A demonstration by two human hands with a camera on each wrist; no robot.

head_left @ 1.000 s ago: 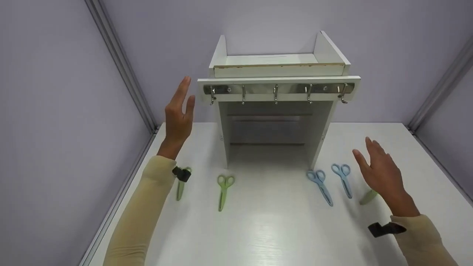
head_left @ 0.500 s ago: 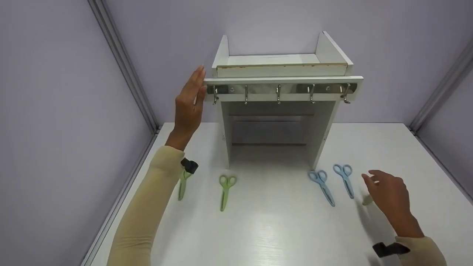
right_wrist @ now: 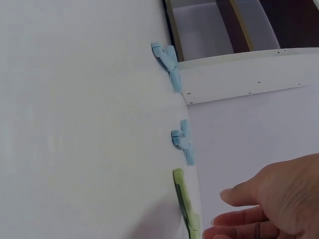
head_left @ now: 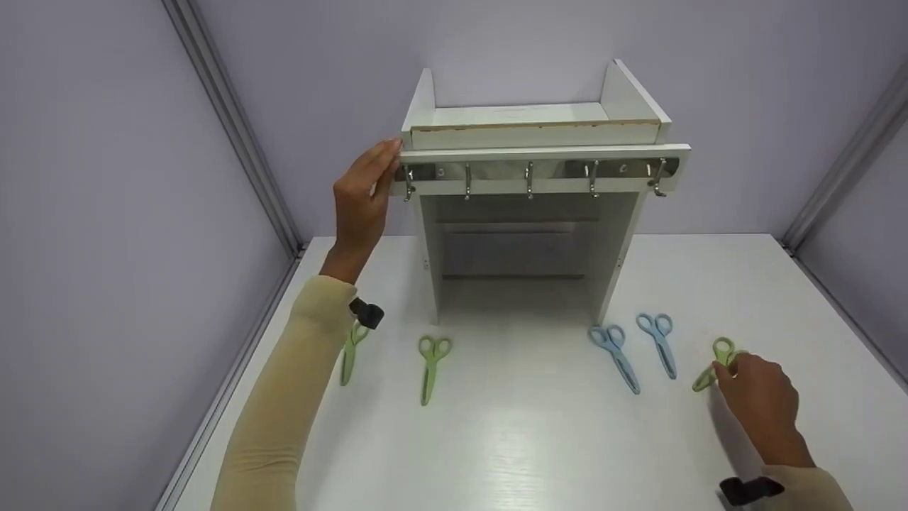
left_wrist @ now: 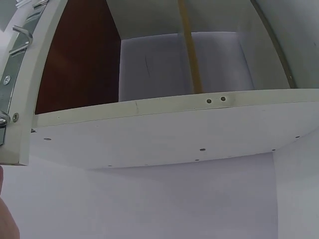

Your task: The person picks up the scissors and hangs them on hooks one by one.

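So the left hand (head_left: 362,206) is raised up at the left end of the hook rail (head_left: 535,172) on the white shelf unit (head_left: 532,142), fingers mostly straight and touching the end of the board, nothing actually gripped. In the left wrist view only the underside of the unit is seen. The right hand (head_left: 759,401) is lowered onto the desk (head_left: 525,440) at the far-right green scissors (head_left: 716,365), fingertips curled down on them near the handles; whether they're properly pinched can't be told. The scissors are lying flat on the desk, well right of the shelf unit. Just left of them two blue scissors (head_left: 638,348) are laid side by side, and two more green scissors (head_left: 431,365) are found on the left side.
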